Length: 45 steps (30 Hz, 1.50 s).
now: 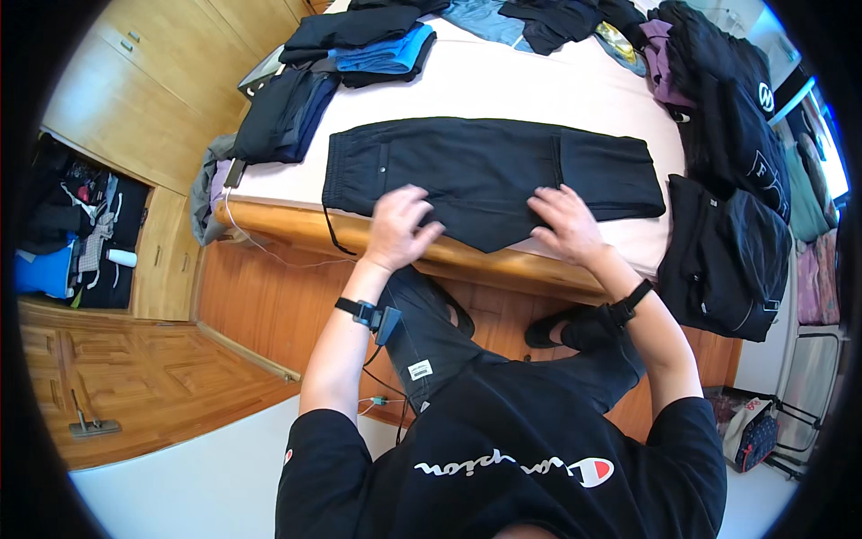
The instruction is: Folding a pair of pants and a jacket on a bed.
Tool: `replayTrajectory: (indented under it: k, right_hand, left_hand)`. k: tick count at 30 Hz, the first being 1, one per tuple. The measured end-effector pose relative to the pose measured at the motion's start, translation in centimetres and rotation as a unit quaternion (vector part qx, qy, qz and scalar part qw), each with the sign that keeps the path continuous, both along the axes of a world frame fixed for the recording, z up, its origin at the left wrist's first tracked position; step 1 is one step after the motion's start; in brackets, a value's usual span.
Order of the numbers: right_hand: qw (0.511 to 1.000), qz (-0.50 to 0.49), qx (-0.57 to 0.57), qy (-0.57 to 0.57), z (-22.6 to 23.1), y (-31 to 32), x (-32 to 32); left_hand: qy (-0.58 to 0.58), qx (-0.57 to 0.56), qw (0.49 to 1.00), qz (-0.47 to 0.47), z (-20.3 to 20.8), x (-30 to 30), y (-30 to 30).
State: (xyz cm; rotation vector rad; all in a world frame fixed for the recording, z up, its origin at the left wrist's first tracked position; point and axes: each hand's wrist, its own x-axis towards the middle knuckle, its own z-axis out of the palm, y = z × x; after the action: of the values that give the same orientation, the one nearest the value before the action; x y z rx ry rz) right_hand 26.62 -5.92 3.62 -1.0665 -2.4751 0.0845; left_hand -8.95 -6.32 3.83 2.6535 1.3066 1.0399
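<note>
Two bare hands are held over the near side of a pair of black cloth trousers with an elasticated waistband [485, 171], which is laid flat, folded lengthwise, on a bed with a pale pink sheet [512, 85]. The trousers' long axis is run from left to right, roughly parallel to the bed's rounded wooden edge [269, 226], with the waistband at the left and the leg ends at the right. Most of the cloth is thus placed beyond both hands, while its pointed crotch is thrust back between them, toward the wooden edge. The waistband is nearer to the left hand [402, 226], the leg ends to the right hand [567, 226]. Both bare forearms are reached forward from the body, each wrist being ringed by a black strap, and the hands are angled inward, palms down. The left fingers are spread and loosely curled, the right ones bent over the near border; no cloth is seen pinched in either, and whether the fabric is touched cannot be told. At the far left, folded black and blue garments [382, 52] are stacked.
</note>
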Motion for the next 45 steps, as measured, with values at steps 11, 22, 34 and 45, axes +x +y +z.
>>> replayTrajectory:
  k: [11,22,34,45]
  right_hand:
    - [0.966,-0.242,0.079,-0.04,-2.6,0.5,3.3]
    - [0.964,-0.249,0.085,-0.027,-3.0,0.4,3.2]
    - [0.965,-0.245,0.09,-0.01,-3.2,0.4,2.9]
    - [0.961,-0.263,0.091,0.005,-2.6,0.0,3.2]
  left_hand:
    - [-0.006,-0.127,0.901,0.414,-9.2,-14.5,-1.4]
    - [-0.439,-0.443,0.734,0.268,-0.8,-26.9,-3.8]
    - [-0.098,-0.178,0.895,0.398,0.8,-16.0,13.9]
    - [-0.589,-0.519,0.596,0.169,-0.6,-15.8,12.7]
